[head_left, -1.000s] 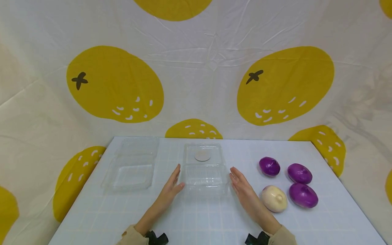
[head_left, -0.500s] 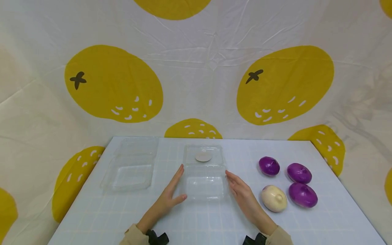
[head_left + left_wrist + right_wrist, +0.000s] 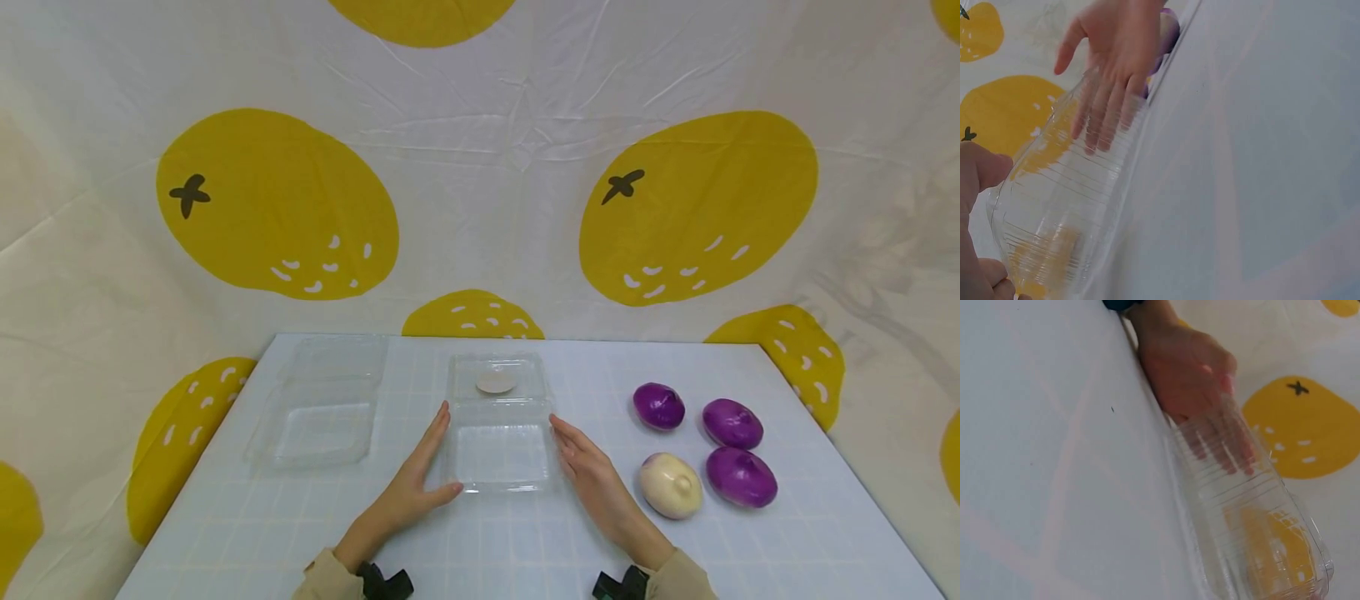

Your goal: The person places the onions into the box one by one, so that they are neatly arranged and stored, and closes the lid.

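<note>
1. since a second ago, the right hand (image 3: 600, 475) has come inward to the right wall of the clear container (image 3: 501, 454) at the middle of the lower frame; the left hand (image 3: 408, 483) has its thumb lower and farther from its fingers, and the container's bright near edge shows lower.
2. the left hand's fingers are straight along the container's left wall, thumb spread toward the near left corner; the right hand's fingers lie straight and side by side by the opposite wall — how hard either hand presses, i cannot tell.
3. the container stands opened out between the hands, with a whitish round patch (image 3: 495, 382) in its far half; whether that lies inside or is stuck on is unclear.
4. a second clear container (image 3: 322, 421), also opened out, lies left of centre, the table showing through.
5. at lower right, three purple onions (image 3: 742, 477) and one pale onion (image 3: 671, 486) sit in the same places as before.
6. beneath everything is a pale, faintly checked table (image 3: 480, 550); behind — a creased whitish cloth (image 3: 487, 208) printed with big yellow fruit (image 3: 281, 208), two of them at upper left and upper right.
</note>
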`<state>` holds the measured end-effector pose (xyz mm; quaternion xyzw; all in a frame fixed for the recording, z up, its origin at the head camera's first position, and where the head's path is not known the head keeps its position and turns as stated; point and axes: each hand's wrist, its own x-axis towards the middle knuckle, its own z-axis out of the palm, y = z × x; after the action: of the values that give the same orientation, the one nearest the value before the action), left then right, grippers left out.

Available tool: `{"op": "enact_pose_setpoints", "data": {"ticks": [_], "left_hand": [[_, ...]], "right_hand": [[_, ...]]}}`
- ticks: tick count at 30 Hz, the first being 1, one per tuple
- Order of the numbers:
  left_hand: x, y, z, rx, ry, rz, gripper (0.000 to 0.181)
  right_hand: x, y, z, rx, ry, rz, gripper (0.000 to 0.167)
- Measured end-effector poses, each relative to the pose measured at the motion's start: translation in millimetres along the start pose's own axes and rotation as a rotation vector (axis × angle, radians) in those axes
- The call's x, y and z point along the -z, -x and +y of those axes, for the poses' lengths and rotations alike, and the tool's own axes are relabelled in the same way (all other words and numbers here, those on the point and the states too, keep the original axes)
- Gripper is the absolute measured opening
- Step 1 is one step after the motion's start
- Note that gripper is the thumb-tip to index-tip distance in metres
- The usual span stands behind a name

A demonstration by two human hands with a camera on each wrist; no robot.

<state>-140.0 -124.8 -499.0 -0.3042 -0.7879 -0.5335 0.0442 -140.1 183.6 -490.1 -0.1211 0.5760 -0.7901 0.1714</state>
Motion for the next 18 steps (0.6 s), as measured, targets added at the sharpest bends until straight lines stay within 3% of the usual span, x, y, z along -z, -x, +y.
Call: {"op": "enact_pose_setpoints", "data": {"ticks": [1,5,8,18], "left_hand": [[-0.1,-0.4,1.8,-0.005,0.0,0.004,0.093],[-5.0,1.6,-19.6,-0.034,-0.037,0.005,0.097],[-6.1,3.2,-29.6,-0.023,-0.054,-0.008,0.096],[-5.4,3.2,-34.1,0.062,-0.045,-0.03,0.102]], "right_hand": [[0.2,-0.2,0.4,0.001,-0.006,-0.004,0.06],[0.0,-0.2,1.4,0.008,-0.015,-0.024,0.061],[0.2,0.1,1.9,0.011,-0.013,-0.034,0.061],[1.8,0.2,-4.6,0.061,-0.007,-0.044,0.06]]}}
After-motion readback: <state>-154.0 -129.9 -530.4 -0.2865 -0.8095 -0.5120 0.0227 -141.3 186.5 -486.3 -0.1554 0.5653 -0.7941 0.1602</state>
